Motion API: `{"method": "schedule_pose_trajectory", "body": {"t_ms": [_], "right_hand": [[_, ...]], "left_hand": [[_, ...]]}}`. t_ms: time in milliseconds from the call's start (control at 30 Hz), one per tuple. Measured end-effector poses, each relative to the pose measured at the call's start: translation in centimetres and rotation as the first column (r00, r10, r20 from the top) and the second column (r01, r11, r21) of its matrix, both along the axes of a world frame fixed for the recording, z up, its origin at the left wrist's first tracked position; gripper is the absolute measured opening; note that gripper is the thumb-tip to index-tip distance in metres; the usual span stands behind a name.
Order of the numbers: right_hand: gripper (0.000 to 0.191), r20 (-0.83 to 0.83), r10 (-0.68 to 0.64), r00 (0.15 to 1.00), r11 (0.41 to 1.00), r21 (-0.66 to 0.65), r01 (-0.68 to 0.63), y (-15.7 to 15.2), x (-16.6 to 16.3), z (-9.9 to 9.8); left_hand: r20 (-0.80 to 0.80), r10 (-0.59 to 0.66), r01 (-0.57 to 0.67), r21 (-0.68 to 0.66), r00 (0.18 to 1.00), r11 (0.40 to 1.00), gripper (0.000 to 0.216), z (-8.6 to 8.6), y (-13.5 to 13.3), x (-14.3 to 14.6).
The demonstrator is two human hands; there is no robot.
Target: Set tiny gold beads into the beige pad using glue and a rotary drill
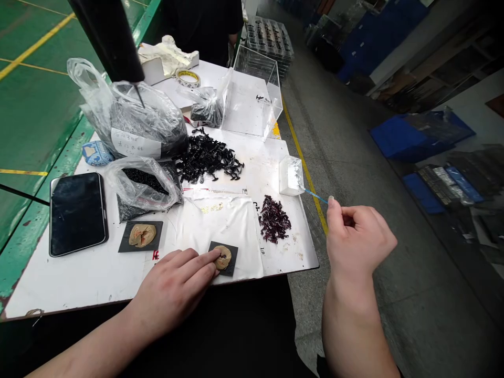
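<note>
The left hand (177, 281), fingers part-extended, touches the near putty-like disc (225, 259), grip unclear; the right hand (356, 239) pinches a thin blue stick (315, 196).

Worn: black garment (248, 325) across the lap, dull fabric; cut unclear, folds lost in shadow. Dark sleeve edge (323, 366) at near end of right forearm (350, 320). Left forearm (106, 336) bare. Left grip (177, 283), right grip (356, 236): bare, five-fingered hands; right thumbnail (331, 199) visible.
</note>
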State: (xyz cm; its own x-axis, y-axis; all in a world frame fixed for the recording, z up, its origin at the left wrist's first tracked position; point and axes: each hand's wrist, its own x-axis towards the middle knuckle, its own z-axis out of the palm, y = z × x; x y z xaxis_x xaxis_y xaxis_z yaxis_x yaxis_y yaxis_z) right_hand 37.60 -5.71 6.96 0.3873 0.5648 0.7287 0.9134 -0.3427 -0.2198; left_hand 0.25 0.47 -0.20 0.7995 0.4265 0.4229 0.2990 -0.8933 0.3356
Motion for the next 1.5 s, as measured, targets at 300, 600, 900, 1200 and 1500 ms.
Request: {"method": "schedule_pose_trajectory", "body": {"t_ms": [300,600,900,1200,1500], "right_hand": [[0.046,-0.022,0.01,1.0,1.0,-0.025,-0.011,0.2,-0.6,0.5],[0.056,-0.015,-0.019,1.0,0.999,-0.048,0.018,0.0,-0.8,0.7],[0.046,0.033,0.027,0.999,1.0,0.006,-0.027,-0.3,-0.9,1.1],[0.034,0.038,0.027,0.999,0.999,0.021,-0.028,-0.5,-1.1,0.8],[0.029,0.027,0.025,0.999,1.0,0.005,-0.025,-0.7,-1.1,0.7]], "left_hand": [[0.001,0.011,-0.011,0.023,1.0,1.0,0.013,0.1,0.0,0.0],[-0.019,0.008,-0.007,0.021,1.0,1.0,0.012,0.3,0.0,0.0],[-0.013,0.003,-0.003,-0.001,1.0,1.0,0.013,0.1,0.1,0.0],[-0.009,-0.001,0.001,-0.013,1.0,1.0,0.012,-0.3,-0.1,-0.2],[-0.018,-0.009,0.008,-0.027,1.0,1.0,0.013,-0.3,0.0,-0.3]]}}
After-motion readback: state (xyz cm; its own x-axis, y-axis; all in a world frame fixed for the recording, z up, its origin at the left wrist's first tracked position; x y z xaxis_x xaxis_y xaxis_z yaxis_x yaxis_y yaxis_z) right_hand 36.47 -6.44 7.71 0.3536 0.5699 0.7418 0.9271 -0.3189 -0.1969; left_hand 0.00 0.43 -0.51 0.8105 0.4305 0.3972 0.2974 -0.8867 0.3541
